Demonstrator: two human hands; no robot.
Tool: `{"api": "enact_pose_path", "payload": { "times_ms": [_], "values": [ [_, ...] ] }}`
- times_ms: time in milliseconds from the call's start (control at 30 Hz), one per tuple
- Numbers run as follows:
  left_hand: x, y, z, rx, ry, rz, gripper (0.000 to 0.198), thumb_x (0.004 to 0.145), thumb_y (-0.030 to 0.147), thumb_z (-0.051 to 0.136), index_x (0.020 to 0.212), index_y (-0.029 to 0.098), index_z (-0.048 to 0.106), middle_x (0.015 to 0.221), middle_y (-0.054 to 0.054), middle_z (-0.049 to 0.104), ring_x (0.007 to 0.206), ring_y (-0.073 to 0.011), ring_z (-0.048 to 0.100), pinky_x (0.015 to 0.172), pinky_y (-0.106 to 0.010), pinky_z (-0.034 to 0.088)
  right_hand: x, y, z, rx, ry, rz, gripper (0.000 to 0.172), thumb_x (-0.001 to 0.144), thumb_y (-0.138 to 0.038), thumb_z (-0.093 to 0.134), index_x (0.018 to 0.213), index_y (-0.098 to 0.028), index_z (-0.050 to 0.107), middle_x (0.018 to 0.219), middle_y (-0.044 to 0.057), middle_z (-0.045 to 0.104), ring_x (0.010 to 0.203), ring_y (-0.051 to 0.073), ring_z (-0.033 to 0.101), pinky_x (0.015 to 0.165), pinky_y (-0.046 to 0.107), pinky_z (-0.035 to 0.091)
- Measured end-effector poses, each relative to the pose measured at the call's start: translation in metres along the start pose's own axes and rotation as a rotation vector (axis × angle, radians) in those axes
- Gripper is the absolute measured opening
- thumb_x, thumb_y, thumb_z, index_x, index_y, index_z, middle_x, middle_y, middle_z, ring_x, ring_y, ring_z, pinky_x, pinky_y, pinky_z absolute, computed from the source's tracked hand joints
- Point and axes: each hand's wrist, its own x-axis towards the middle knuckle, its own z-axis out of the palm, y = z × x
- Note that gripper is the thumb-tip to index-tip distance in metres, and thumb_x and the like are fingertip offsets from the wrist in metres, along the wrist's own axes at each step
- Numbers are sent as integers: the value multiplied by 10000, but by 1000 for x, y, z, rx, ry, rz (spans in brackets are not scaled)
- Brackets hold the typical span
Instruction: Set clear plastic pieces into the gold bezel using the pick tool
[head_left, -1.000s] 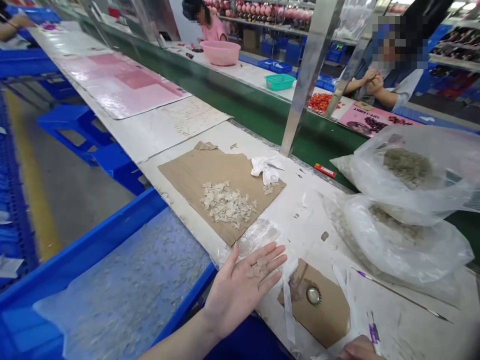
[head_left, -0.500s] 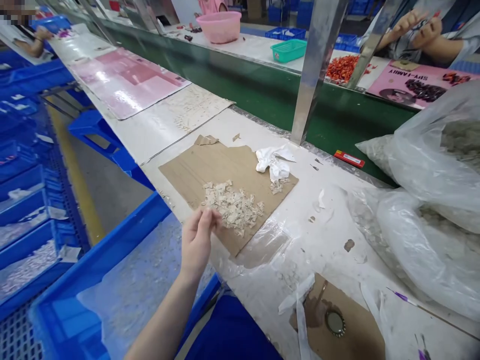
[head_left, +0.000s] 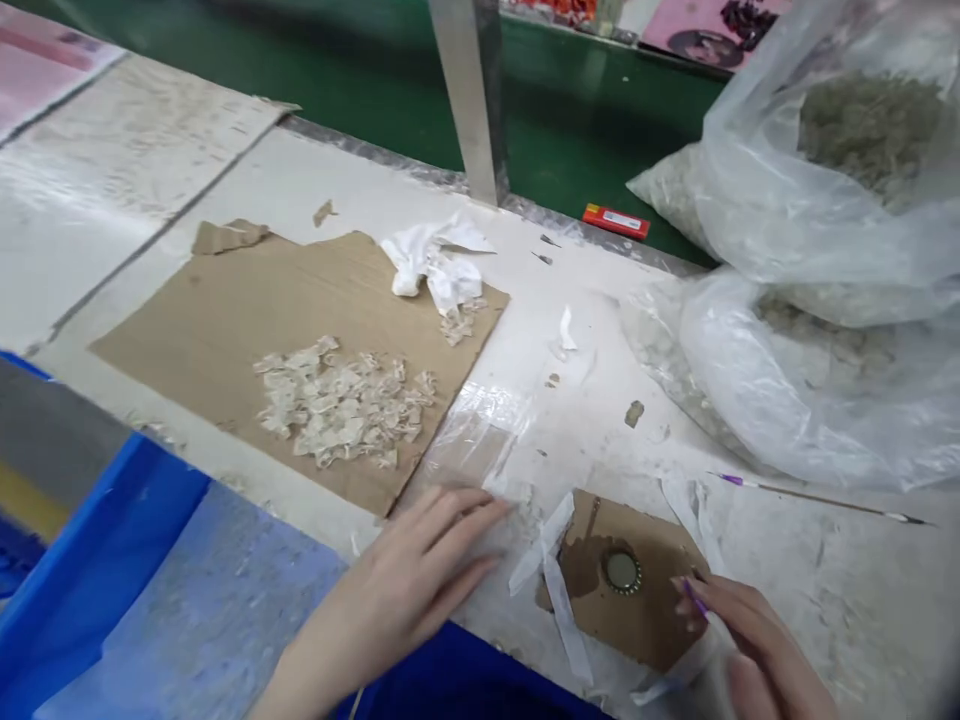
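Observation:
My left hand (head_left: 409,570) reaches over the table's near edge, fingers stretched and thumb apart, with nothing visible in it. It is beside a brown cardboard sheet (head_left: 225,320) bearing a pile of small clear, flaky pieces (head_left: 345,405). At lower right, my right hand (head_left: 757,630) is closed on a thin purple brush (head_left: 694,597), partly hidden by the fingers. That hand is at the right side of a small cardboard piece (head_left: 652,620) edged with white tape strips. On this cardboard sits a bottle cap (head_left: 622,572), inside up, beside a dark wet stain.
Large clear bags (head_left: 817,380) of greyish pieces fill the right side. A crumpled white tissue (head_left: 439,260) lies on the cardboard sheet. Behind are a red box (head_left: 615,221) and a metal post (head_left: 476,110). Another thin brush (head_left: 817,497) lies at right. A blue crate (head_left: 112,560) stands lower left.
The view has swung right and closer to the table. My left hand has left the pile of clear pieces, moving right. My right hand has come into view, holding the purple brush.

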Motion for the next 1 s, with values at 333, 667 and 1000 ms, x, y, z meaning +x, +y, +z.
{"api": "enact_pose_path", "payload": {
  "times_ms": [333,667,1000],
  "values": [
    [-25,-2,29,-107,109,-134,227,1048,293,535,1184,241,709,1045,-38,695,891,-200,694,837,-274,536,-4,-37,31,-9,-11,46,244,868,-29,582,967,-248,622,742,-7,693,567,126,679,507,171,547],
    [-7,40,31,-794,-78,-373,251,907,148,730,1017,340,848,922,-33,747,796,-183,761,669,-206,638,-9,-31,32,-140,-93,22,111,1030,-242,554,980,-241,653,694,-5,730,548,150,695,524,220,560],
    [7,62,44,-1161,144,-605,219,793,118,843,872,322,856,724,11,813,656,-134,780,627,-120,632,0,-33,32,-234,-87,-31,110,1026,-207,545,955,-240,622,661,-8,733,478,149,678,471,229,550]
  ]
}}
